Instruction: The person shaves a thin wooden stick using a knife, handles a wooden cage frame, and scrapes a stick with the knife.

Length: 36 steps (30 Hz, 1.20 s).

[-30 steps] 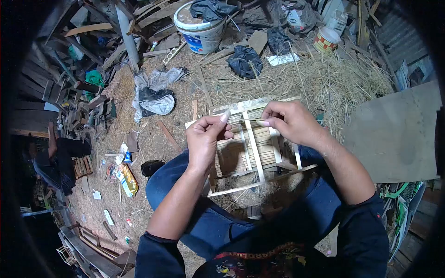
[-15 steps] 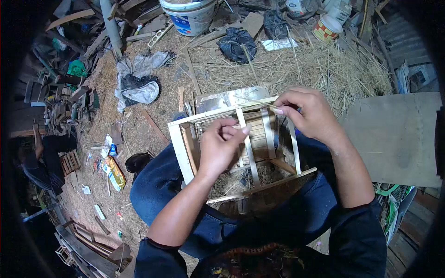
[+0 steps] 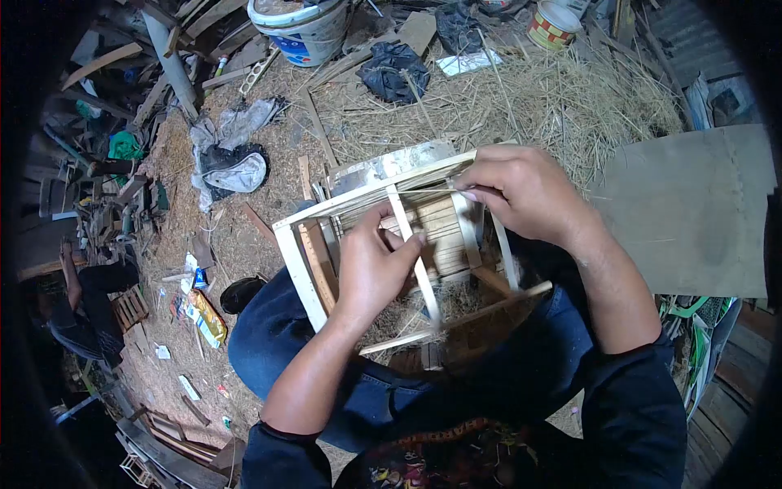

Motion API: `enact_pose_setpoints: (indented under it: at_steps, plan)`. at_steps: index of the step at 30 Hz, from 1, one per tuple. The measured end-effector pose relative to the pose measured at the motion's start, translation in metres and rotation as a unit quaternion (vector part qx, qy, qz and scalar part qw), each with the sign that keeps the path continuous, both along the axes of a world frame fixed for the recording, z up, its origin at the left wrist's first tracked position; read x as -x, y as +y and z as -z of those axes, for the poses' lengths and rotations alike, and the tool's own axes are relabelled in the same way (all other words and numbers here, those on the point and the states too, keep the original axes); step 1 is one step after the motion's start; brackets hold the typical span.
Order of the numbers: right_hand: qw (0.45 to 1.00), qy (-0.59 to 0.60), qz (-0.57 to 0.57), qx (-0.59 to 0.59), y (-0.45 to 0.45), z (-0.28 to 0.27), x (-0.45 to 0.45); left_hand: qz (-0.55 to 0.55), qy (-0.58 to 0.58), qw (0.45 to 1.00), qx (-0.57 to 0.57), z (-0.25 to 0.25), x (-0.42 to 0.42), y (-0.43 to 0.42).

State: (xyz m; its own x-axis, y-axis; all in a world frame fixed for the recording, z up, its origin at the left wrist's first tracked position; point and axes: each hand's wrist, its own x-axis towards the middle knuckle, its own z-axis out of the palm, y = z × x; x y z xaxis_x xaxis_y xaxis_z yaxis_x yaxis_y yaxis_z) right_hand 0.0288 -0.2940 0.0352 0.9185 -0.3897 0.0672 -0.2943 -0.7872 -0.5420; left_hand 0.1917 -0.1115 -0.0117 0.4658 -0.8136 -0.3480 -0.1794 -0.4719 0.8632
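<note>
A small pale wooden frame with crossbars and thin slats inside rests tilted across my lap. My right hand is closed at its upper right, thumb and forefinger pinching a thin wooden strip that runs left just under the top rail. My left hand reaches into the frame's left part with curled fingers. Its thumb tip lies against an upright crossbar; whatever its fingers grip is hidden. Behind the top rail lies a worn, pale flat board.
Straw and wood shavings cover the ground. At the back stand a white bucket and a smaller tub. A flat sheet lies on the right. Another person sits at far left near scrap wood.
My left hand has reached further in, its thumb now against the crossbar. My right hand has drawn the strip down closer to the top rail. The whole view has shifted slightly.
</note>
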Motion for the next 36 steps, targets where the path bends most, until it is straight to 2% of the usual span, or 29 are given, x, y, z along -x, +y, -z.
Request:
enact_pose_setpoints:
  at_steps: [7,9,14,15,16,17,18,20,22,26,29,31,36]
  plan:
    - [0.997,-0.067,-0.017,0.033,0.015,-0.028,0.015,0.028,-0.064,0.997,0.043,-0.011,-0.004,0.018]
    - [0.997,-0.061,-0.011,0.055,0.022,-0.028,0.018,0.007,-0.088,0.992,0.094,-0.01,-0.002,0.017]
    - [0.982,-0.101,0.048,0.15,0.036,-0.022,0.022,0.007,-0.118,0.99,0.076,-0.009,-0.005,0.019]
    - [0.978,-0.113,0.063,0.164,0.038,-0.021,0.023,0.016,-0.104,0.994,0.021,-0.018,-0.004,0.018]
    - [0.982,-0.095,0.05,0.156,0.038,-0.024,0.023,0.024,-0.09,0.995,-0.034,-0.022,-0.003,0.017]
    - [0.984,-0.085,0.044,0.152,0.039,-0.028,0.022,0.027,-0.09,0.995,-0.036,-0.02,-0.002,0.017]
    - [0.986,-0.076,0.037,0.147,0.039,-0.032,0.022,0.027,-0.106,0.994,-0.003,-0.017,-0.002,0.017]
    - [0.987,0.053,0.005,0.152,0.04,-0.039,0.021,0.028,-0.122,0.992,0.03,-0.014,-0.002,0.016]
    - [0.988,0.03,0.006,0.151,0.039,-0.033,0.022,0.026,-0.161,0.985,0.063,-0.012,-0.002,0.016]
    - [0.988,-0.044,0.008,0.146,0.037,-0.02,0.022,0.025,-0.152,0.985,0.074,-0.004,-0.003,0.019]
    - [0.991,-0.008,0.009,0.13,0.038,-0.022,0.022,0.027,-0.154,0.985,0.076,-0.012,-0.001,0.017]
    - [0.991,-0.012,0.009,0.13,0.037,-0.023,0.022,0.037,-0.14,0.989,0.027,-0.019,-0.001,0.017]
    - [0.99,-0.008,-0.01,0.139,0.034,-0.026,0.022,0.029,-0.127,0.991,0.035,-0.014,-0.001,0.017]
